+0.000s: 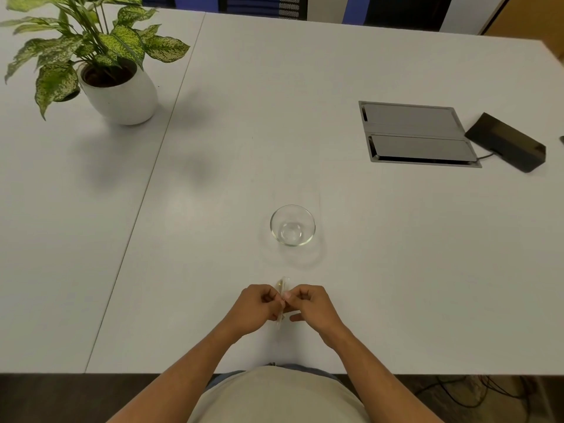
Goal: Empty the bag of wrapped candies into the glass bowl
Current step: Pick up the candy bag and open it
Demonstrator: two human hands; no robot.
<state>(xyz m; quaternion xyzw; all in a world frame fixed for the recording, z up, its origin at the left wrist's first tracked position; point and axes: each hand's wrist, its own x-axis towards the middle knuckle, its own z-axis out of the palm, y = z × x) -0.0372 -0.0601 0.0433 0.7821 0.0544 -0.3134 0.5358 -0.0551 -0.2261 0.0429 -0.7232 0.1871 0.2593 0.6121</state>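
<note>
A small clear glass bowl (292, 225) stands upright on the white table, with nothing visible inside it. Nearer to me, a small clear bag of candies (283, 284) is pinched between both hands and seen edge-on, so its contents are mostly hidden. My left hand (259, 306) grips the bag's left side. My right hand (311, 305) grips its right side, fingertips meeting those of the left hand at the bag's top. Both hands hover just above the table, a short way in front of the bowl.
A potted plant in a white pot (120, 93) stands at the far left. A grey cable hatch (418, 134) is set into the table at the right, with a black box (508, 141) and its cable beside it. The table's near edge (122, 373) runs below my forearms.
</note>
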